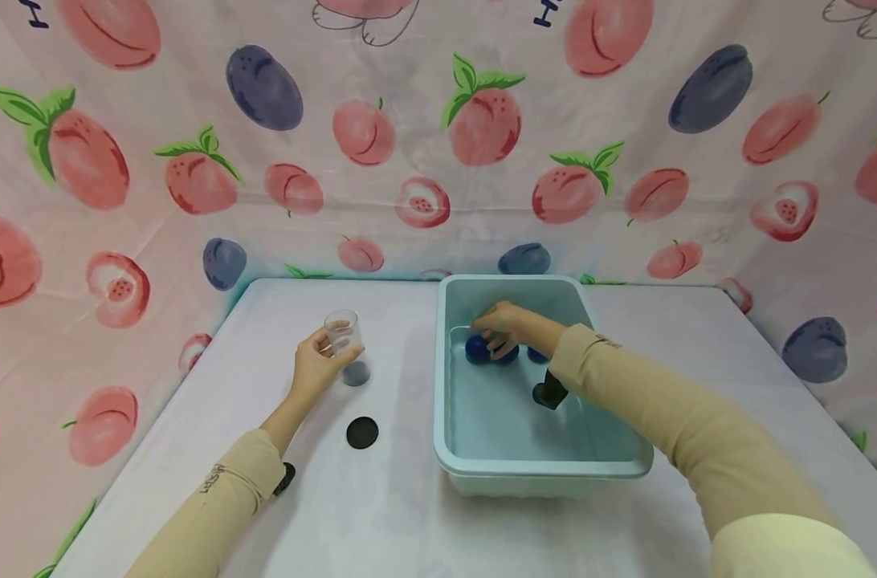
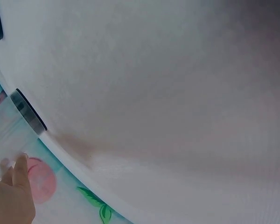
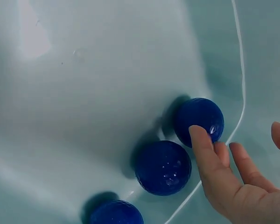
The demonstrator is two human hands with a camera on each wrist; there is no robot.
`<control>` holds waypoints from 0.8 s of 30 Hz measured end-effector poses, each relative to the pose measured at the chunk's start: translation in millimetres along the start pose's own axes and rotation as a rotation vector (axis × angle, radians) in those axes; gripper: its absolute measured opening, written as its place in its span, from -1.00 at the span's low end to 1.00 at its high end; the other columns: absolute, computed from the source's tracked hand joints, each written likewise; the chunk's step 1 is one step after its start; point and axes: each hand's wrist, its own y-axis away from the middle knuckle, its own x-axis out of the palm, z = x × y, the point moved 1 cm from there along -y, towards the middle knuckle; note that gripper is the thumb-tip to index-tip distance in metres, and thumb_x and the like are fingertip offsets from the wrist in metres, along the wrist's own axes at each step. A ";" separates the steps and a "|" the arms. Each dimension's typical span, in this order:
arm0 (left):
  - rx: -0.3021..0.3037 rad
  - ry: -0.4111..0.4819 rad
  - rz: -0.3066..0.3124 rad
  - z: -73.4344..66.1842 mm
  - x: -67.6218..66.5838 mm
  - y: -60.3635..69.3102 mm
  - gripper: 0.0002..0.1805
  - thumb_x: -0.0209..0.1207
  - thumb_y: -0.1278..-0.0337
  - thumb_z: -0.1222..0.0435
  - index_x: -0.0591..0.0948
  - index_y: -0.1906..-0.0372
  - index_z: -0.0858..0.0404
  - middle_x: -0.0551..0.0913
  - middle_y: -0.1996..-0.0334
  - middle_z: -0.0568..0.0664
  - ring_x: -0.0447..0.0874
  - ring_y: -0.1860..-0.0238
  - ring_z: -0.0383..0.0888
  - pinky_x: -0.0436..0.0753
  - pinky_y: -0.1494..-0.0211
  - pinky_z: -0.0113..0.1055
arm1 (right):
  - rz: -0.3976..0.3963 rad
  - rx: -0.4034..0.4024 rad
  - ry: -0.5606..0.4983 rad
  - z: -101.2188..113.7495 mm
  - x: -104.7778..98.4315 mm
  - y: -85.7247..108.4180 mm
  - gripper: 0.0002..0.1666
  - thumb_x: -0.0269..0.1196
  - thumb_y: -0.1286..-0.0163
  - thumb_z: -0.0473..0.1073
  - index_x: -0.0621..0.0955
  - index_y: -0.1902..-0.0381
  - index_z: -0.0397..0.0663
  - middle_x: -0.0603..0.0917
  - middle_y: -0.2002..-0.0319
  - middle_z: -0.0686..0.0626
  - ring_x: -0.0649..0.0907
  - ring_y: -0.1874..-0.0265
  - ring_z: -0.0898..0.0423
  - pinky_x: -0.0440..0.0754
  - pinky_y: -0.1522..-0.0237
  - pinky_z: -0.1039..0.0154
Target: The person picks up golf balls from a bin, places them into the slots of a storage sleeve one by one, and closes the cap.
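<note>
Blue balls: three lie in a row on the floor of the basin in front of you, toward its far end; two sit close together, the third slightly apart from them.
Right hand: you reach down over the balls with fingers extended and spread, your thumb well away from them.
Ball at your fingertips: the left end of the row in the head view; one of your fingers overlaps it in the right wrist view, but contact cannot be told.
Left hand: you grip the side of the clear cup between thumb and fingers, to the left of the basin.
Cup: mouth upward in your grasp, with a grey base; whether it rests on the table cannot be told.
Basin: pale blue-green, standing on the white table under your right forearm.
Black disc: flat on the table between you and the cup, apart from both the cup and the basin.
Sleeves: tan on both your arms.
Backdrop: fruit-printed cloth beyond the table.
</note>
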 end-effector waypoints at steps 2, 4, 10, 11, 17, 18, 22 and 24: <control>0.000 0.006 0.005 -0.3 0.2 -0.3 -0.49 0.36 0.02 0.29 0.55 -0.11 0.27 0.59 -0.09 0.25 0.58 -0.12 0.09 0.51 0.10 -0.68 | 0.000 0.007 -0.018 0.4 1.3 1.1 -0.36 0.09 -0.39 -0.21 0.20 -0.32 -0.40 0.33 -0.20 -0.37 0.44 -0.20 -0.33 0.53 -0.13 -0.10; -0.003 0.010 0.004 -0.3 0.4 -0.4 -0.49 0.36 0.03 0.29 0.55 -0.11 0.26 0.59 -0.10 0.25 0.58 -0.12 0.08 0.51 0.08 -0.67 | 0.006 0.008 -0.025 -0.1 3.7 0.9 -0.36 0.07 -0.39 -0.22 0.17 -0.31 -0.42 0.32 -0.18 -0.38 0.44 -0.20 -0.33 0.51 -0.13 -0.11; -0.026 0.016 0.007 1.3 1.9 -0.1 -0.48 0.36 0.03 0.30 0.55 -0.12 0.26 0.59 -0.09 0.26 0.58 -0.12 0.08 0.52 0.13 -0.68 | 0.024 -0.006 -0.027 -15.2 6.2 -26.4 -0.40 0.16 -0.31 -0.22 0.23 -0.19 -0.40 0.34 -0.12 -0.34 0.56 -0.06 -0.30 0.61 0.00 -0.09; -0.026 0.018 0.009 1.6 2.3 -0.2 -0.48 0.36 0.03 0.30 0.55 -0.12 0.27 0.59 -0.08 0.27 0.58 -0.12 0.08 0.52 0.15 -0.68 | 0.030 -0.003 -0.030 -20.8 3.9 -38.8 -0.37 0.21 -0.28 -0.21 0.24 -0.19 -0.39 0.35 -0.13 -0.33 0.58 -0.02 -0.29 0.63 0.04 -0.09; -0.024 -0.020 0.004 1.5 1.3 0.7 -0.48 0.36 0.01 0.26 0.54 -0.12 0.26 0.59 -0.09 0.26 0.59 -0.11 0.09 0.54 0.06 -0.61 | 0.026 0.020 -0.029 -49.9 -9.9 -103.3 -0.13 0.31 -0.21 -0.14 0.14 -0.33 -0.32 0.29 -0.25 -0.32 0.59 0.03 -0.28 0.63 0.10 -0.13; -0.024 -0.027 0.004 1.3 0.8 0.9 -0.47 0.35 0.01 0.25 0.54 -0.12 0.26 0.59 -0.09 0.26 0.59 -0.11 0.09 0.54 0.04 -0.59 | 0.021 0.004 -0.017 -52.5 -10.8 -107.8 -0.11 0.32 -0.20 -0.12 0.13 -0.32 -0.35 0.29 -0.24 -0.36 0.60 0.06 -0.28 0.65 0.13 -0.12; -0.022 -0.024 0.008 1.0 0.0 0.7 -0.48 0.35 0.01 0.26 0.53 -0.12 0.27 0.58 -0.10 0.25 0.58 -0.11 0.09 0.54 0.02 -0.57 | -0.011 0.024 -0.003 -46.3 -7.8 -92.9 -0.08 0.33 -0.20 -0.15 0.09 -0.34 -0.34 0.31 -0.23 -0.39 0.63 0.11 -0.26 0.66 0.16 -0.09; -0.023 -0.015 0.009 1.9 0.1 0.4 -0.48 0.36 0.02 0.27 0.54 -0.12 0.27 0.58 -0.10 0.25 0.58 -0.12 0.09 0.53 0.05 -0.62 | -0.024 -0.003 0.014 -45.6 -4.2 -83.3 -0.11 0.33 -0.20 -0.14 0.13 -0.31 -0.37 0.34 -0.19 -0.40 0.65 0.18 -0.23 0.68 0.19 -0.04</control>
